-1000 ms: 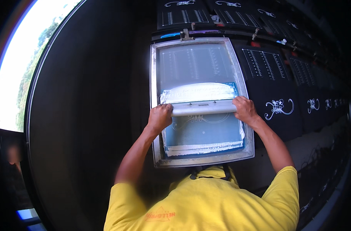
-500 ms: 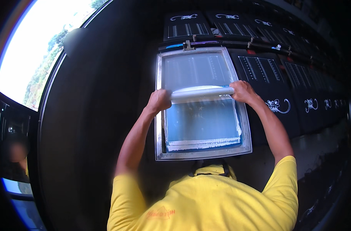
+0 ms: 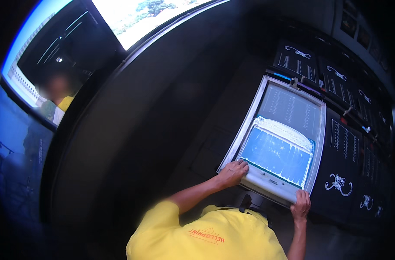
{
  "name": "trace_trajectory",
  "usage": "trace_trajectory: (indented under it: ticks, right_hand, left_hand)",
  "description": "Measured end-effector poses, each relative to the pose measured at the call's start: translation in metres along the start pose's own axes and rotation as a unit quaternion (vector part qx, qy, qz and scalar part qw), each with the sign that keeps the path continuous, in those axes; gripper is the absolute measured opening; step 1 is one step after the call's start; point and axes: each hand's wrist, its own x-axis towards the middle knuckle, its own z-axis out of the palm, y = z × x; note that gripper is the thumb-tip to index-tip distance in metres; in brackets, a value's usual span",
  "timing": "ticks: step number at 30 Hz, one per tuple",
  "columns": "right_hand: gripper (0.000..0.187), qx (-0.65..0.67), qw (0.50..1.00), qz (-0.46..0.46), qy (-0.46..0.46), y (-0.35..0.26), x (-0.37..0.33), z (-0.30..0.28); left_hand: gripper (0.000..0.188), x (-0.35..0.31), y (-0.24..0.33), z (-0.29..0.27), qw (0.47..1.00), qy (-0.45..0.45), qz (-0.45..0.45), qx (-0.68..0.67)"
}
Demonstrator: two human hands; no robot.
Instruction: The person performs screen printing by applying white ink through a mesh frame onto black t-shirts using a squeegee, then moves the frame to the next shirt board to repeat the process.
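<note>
My left hand (image 3: 233,173) is closed round the left end of a squeegee (image 3: 270,181), a long pale grey bar. Its right end is in my right hand (image 3: 300,204), whose fingers are also closed. The squeegee lies across the near end of a screen printing frame (image 3: 253,112) with a silvery metal rim. On the mesh, a thick band of white ink (image 3: 286,133) crosses the middle. Nearer to me, a blue stencil area (image 3: 275,151) shows a faint motif and streaky white edges. The squeegee's blade edge is hidden.
Black panels with white printed motifs (image 3: 338,185) stand to the right and beyond the frame. A metal hinge clamp (image 3: 295,83) sits at the frame's far end. A dark rail (image 3: 331,104) runs between the panel rows. At the far left, a window pane shows a blurred person (image 3: 61,97).
My hands have brought the squeegee from mid-frame to the near end. A white ink band now lies across the middle. My view has swung left, shifting the frame rightward and tilting it.
</note>
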Motion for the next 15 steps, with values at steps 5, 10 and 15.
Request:
trace_trajectory:
  ticks: [5, 10, 15]
  right_hand:
    - [0.072, 0.025, 0.997, 0.003, -0.066, -0.014, -0.020, 0.012]
    - [0.076, -0.048, 0.992, -0.015, -0.119, -0.005, -0.038, 0.015]
    - [0.052, -0.063, 0.993, -0.043, -0.095, -0.002, -0.019, 0.016]
  left_hand:
    - [0.053, -0.042, 0.007, 0.026, 0.999, -0.008, -0.008, 0.046]
    - [0.076, -0.056, 0.004, 0.038, 0.999, -0.040, -0.033, 0.000]
    - [0.078, -0.097, -0.026, -0.043, 0.984, 0.122, -0.116, -0.058]
